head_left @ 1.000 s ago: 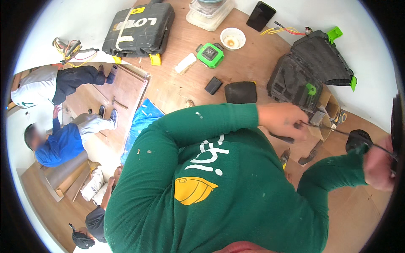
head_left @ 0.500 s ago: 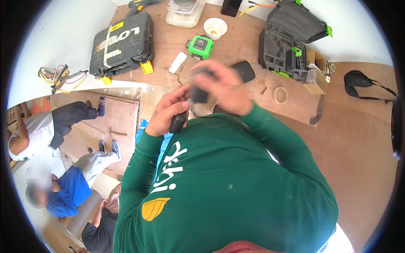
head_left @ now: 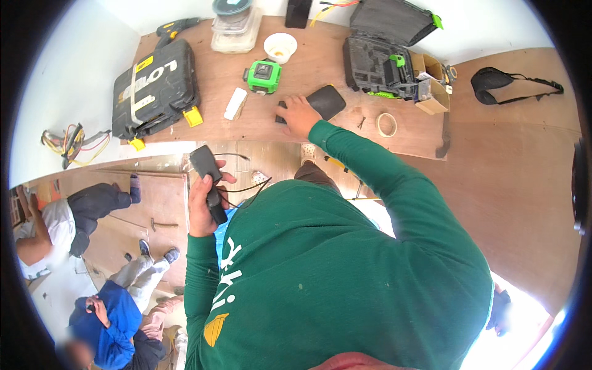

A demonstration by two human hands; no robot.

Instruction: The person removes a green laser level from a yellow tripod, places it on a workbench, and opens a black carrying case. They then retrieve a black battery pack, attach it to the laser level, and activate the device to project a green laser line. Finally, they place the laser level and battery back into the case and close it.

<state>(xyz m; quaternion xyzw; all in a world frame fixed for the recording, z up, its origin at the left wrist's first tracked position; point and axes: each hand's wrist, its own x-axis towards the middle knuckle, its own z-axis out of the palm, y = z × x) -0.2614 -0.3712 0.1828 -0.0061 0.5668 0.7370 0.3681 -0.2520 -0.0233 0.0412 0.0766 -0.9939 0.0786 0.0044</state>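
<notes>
Now separated: left grip point(head_left: 200, 208), closed on two black blocks point(head_left: 205, 161) with cable point(head_left: 244, 157); right grip point(head_left: 300, 117), shifted onto the worktop point(head_left: 213, 77), fingers over a dark block point(head_left: 280, 113), closure not discernible.

Left fingers point(head_left: 229, 179) grip two black blocks point(head_left: 205, 162) (a cable point(head_left: 234, 154) trails alongside).

From here, the right hand point(head_left: 299, 116) hides part of a black block point(head_left: 280, 118); the phone point(head_left: 298, 13) is cut off above.
</notes>
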